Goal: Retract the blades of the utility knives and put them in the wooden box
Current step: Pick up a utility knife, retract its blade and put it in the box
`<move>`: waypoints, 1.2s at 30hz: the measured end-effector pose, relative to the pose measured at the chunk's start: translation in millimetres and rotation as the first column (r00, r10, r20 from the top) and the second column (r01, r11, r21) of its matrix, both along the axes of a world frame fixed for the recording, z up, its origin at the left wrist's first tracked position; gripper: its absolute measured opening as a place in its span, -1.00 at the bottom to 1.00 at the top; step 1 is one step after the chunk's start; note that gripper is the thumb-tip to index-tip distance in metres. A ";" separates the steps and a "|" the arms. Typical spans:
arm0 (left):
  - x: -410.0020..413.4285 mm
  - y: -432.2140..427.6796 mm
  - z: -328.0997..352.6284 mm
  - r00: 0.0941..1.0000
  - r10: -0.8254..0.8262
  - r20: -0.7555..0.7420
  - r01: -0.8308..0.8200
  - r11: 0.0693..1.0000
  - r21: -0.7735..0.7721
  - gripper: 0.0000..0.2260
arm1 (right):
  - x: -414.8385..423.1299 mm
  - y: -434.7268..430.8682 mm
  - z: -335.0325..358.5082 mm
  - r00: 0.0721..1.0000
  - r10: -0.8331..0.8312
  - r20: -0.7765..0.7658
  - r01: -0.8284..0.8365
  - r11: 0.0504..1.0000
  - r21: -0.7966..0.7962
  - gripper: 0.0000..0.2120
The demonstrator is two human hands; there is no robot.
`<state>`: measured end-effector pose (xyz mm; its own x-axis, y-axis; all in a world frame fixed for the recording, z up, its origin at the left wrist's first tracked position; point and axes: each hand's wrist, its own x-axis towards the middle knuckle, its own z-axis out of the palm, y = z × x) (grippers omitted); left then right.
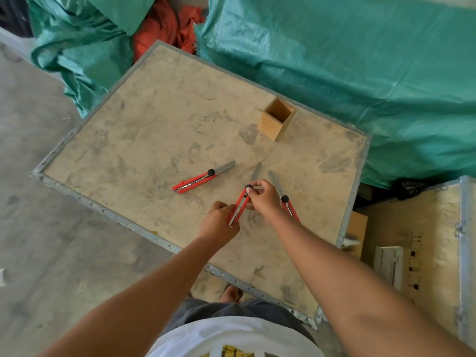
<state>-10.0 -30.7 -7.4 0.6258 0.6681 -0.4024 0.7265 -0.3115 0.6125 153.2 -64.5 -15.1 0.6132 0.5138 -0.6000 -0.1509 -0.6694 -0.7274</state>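
My left hand clamps the centre knife; right hand pinches its knob. I'd loosen it first, then slide the blade fully home.

Three red utility knives, blades extended; upright wooden box beyond

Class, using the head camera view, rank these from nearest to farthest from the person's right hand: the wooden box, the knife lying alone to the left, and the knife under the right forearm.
From the right hand:
1. Knife under the right forearm, just beside it.
2. Knife lying alone to the left.
3. Wooden box, far side of the board.
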 end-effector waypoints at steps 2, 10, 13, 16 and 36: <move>-6.6 5.4 11.6 0.999 -0.012 0.048 0.014 0.999 -0.032 -0.51 | 3.4 -3.4 11.6 0.999 -0.020 -0.041 0.022 0.998 0.052 -0.92; -25.4 27.4 89.2 0.975 -0.077 0.207 0.124 0.967 -0.224 -0.49 | 6.8 -18.1 87.0 1.000 -0.002 -0.005 0.004 0.963 0.270 -0.90; -29.6 30.8 113.9 0.952 -0.089 0.294 0.170 0.950 -0.262 -0.48 | 5.6 -22.5 113.8 1.000 -0.001 0.018 -0.005 0.948 0.317 -0.83; -34.5 30.5 132.5 0.918 -0.028 0.395 0.173 0.925 -0.337 -0.51 | 2.1 -28.5 134.8 1.000 -0.022 -0.004 0.021 0.918 0.396 -0.82; -19.3 40.2 154.2 0.823 0.097 0.560 0.183 0.888 -0.422 -0.58 | -24.6 -59.3 174.0 0.966 0.205 0.159 -0.252 0.889 0.382 -0.80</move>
<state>-29.3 9.6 146.7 0.8536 0.4728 -0.2186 0.2112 0.0694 0.9750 128.6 -123.8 158.9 0.5007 0.8278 -0.2530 0.0685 -0.3292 -0.9418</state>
